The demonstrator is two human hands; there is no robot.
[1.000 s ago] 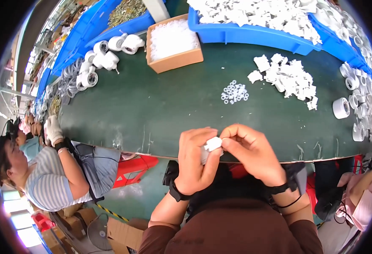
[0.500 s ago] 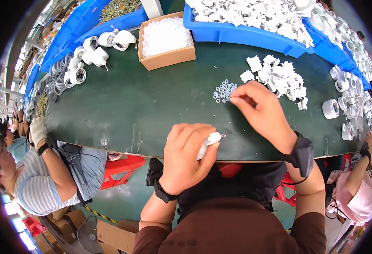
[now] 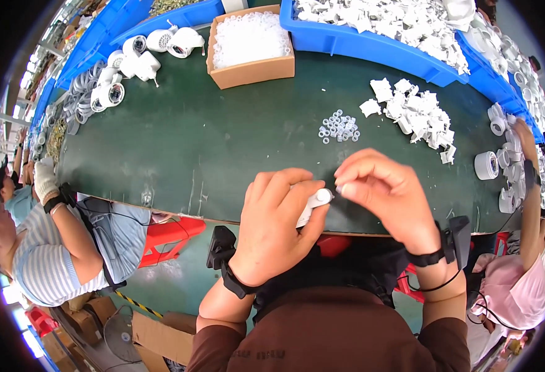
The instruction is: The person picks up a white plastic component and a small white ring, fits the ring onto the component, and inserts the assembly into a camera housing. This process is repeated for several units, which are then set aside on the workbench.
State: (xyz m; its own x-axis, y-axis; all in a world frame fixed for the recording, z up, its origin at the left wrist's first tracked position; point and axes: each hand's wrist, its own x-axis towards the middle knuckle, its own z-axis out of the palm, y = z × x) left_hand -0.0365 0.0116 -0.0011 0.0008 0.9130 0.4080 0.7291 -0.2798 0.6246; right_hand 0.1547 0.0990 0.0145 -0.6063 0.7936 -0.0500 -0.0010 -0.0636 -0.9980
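My left hand (image 3: 280, 226) is closed round a white plastic part (image 3: 314, 204) with a rounded end, held over the table's near edge. Most of that part is hidden by my fingers. Just to its right, my right hand (image 3: 389, 197) pinches a small translucent ring (image 3: 339, 189) between thumb and forefinger, close to the part's rounded end but apart from it. A loose cluster of translucent rings (image 3: 341, 126) lies on the green table (image 3: 223, 155) beyond my hands. Farther right is a heap of small white plastic pieces (image 3: 418, 118).
A cardboard box (image 3: 254, 74) of translucent pieces stands at the back, beside a blue bin (image 3: 372, 54) full of white parts. White round housings (image 3: 108, 96) sit at the far left, and a white cylinder (image 3: 486, 165) at the right. Co-workers sit on both sides.
My right hand has come back from the ring cluster toward my left hand, bringing a ring with it. At the right, a co-worker's arm has reached in among the white round parts.
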